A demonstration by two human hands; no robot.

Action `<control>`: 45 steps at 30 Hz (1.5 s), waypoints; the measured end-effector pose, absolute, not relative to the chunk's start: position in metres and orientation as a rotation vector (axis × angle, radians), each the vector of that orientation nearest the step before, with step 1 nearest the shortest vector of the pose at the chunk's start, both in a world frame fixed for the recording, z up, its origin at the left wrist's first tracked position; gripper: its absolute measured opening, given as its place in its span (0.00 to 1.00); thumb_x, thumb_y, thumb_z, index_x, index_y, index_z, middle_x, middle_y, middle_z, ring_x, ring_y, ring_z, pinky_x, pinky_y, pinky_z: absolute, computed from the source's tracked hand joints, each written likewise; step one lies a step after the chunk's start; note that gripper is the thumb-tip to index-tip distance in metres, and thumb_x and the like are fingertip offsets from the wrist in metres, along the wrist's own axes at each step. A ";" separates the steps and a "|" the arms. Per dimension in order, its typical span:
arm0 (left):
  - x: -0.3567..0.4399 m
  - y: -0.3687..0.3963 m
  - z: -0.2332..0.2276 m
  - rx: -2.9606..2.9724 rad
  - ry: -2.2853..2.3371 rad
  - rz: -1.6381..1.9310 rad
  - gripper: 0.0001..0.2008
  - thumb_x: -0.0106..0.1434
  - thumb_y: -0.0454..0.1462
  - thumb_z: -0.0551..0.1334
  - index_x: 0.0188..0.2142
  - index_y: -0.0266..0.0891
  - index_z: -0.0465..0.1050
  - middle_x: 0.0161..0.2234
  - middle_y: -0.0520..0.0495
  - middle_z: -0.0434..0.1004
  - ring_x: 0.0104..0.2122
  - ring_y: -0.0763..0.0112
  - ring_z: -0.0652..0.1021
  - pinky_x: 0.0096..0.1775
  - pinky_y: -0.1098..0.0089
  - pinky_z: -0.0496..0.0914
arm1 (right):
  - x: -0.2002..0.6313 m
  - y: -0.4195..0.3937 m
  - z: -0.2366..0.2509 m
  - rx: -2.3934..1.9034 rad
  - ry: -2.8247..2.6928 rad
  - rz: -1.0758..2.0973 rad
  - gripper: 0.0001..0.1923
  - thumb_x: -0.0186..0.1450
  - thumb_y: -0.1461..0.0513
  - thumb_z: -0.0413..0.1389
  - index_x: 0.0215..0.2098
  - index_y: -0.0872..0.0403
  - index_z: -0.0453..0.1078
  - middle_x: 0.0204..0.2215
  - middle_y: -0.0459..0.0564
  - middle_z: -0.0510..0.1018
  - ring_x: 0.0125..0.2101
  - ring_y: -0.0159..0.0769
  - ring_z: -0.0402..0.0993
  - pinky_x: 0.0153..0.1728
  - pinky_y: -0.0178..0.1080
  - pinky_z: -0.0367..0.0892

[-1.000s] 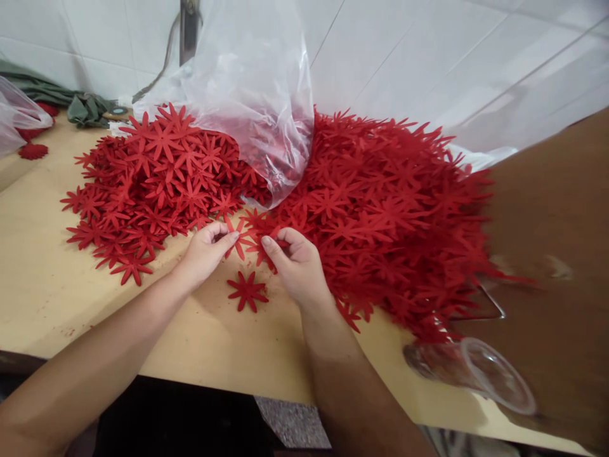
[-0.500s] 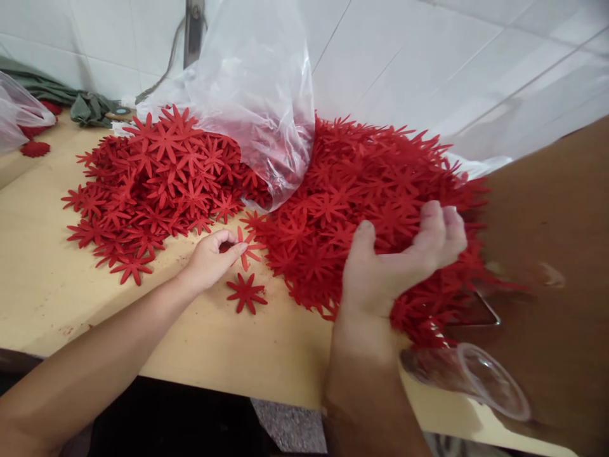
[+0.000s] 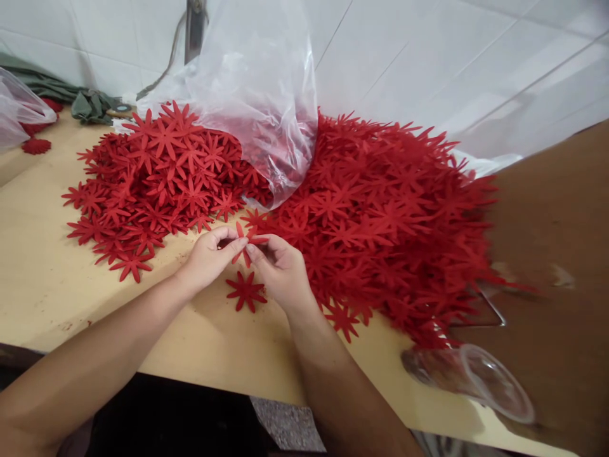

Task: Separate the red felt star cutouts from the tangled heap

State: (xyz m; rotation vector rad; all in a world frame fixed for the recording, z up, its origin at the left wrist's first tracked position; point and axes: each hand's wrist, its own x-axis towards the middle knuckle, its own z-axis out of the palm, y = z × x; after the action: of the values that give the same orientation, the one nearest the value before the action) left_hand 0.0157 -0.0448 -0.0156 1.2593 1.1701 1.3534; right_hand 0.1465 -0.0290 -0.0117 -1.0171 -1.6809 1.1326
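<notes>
Between my two hands, just above the table, is a red flower-shaped cutout [image 3: 240,228] with long narrow petals. My left hand [image 3: 209,255] pinches it from the left, thumb against fingers. From the right, my right hand [image 3: 284,270] pinches its other side, the fingertips almost touching those of the left. A single flower cutout [image 3: 246,291] lies flat on the table just below the hands. Behind the left hand rises a heap of the same cutouts [image 3: 162,171]. A larger heap [image 3: 380,209] spreads behind and beside the right hand.
A clear plastic bag [image 3: 266,108] drapes between the heaps against the tiled wall [image 3: 380,57]. At right a clear plastic cup [image 3: 497,384] lies on its side near a brown panel [image 3: 561,241]. Another bag [image 3: 23,108] and green cloth [image 3: 88,105] sit at far left.
My right hand has come left from over the large heap, its spread fingers closing on the cutout. My left hand stays put, still pinching it.
</notes>
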 end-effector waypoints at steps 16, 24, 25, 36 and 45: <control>0.017 -0.047 -0.011 1.186 1.114 1.337 0.07 0.55 0.37 0.58 0.24 0.36 0.64 0.21 0.56 0.61 0.23 0.79 0.62 0.29 0.73 0.58 | 0.147 -0.028 -0.010 -1.024 -1.630 1.098 0.09 0.57 0.56 0.55 0.30 0.53 0.62 0.23 0.44 0.69 0.23 0.28 0.63 0.25 0.34 0.60; 0.018 -0.047 -0.012 1.216 1.114 1.286 0.07 0.56 0.36 0.56 0.24 0.35 0.64 0.21 0.56 0.62 0.22 0.80 0.62 0.29 0.74 0.59 | 0.148 -0.026 -0.011 -1.011 -1.628 1.145 0.09 0.57 0.56 0.55 0.28 0.55 0.65 0.21 0.42 0.68 0.22 0.26 0.61 0.25 0.32 0.59; 0.018 -0.047 -0.012 1.221 1.121 1.280 0.07 0.57 0.36 0.56 0.24 0.36 0.64 0.21 0.56 0.62 0.22 0.80 0.62 0.29 0.74 0.59 | 0.149 -0.025 -0.010 -1.030 -1.634 1.123 0.09 0.58 0.57 0.55 0.27 0.55 0.65 0.20 0.42 0.66 0.22 0.26 0.60 0.24 0.32 0.58; 0.016 -0.055 -0.014 1.766 1.226 1.003 0.11 0.55 0.42 0.59 0.33 0.36 0.69 0.31 0.49 0.68 0.31 0.73 0.69 0.37 0.69 0.65 | 0.178 -0.011 0.006 -1.227 -1.448 0.499 0.16 0.60 0.53 0.50 0.21 0.54 0.60 0.16 0.41 0.62 0.18 0.26 0.58 0.22 0.33 0.57; 0.014 -0.058 -0.015 2.304 1.302 0.445 0.10 0.57 0.34 0.56 0.38 0.38 0.73 0.38 0.44 0.72 0.40 0.64 0.70 0.44 0.62 0.64 | 0.254 0.009 0.001 -1.400 -1.236 0.121 0.31 0.54 0.58 0.57 0.54 0.59 0.58 0.49 0.63 0.66 0.45 0.43 0.68 0.44 0.47 0.65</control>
State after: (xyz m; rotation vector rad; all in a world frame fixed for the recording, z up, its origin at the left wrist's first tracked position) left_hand 0.0139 -0.0577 -0.0146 2.3041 1.3021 0.4450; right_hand 0.2543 0.0094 0.0015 -1.3998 -1.2359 0.1209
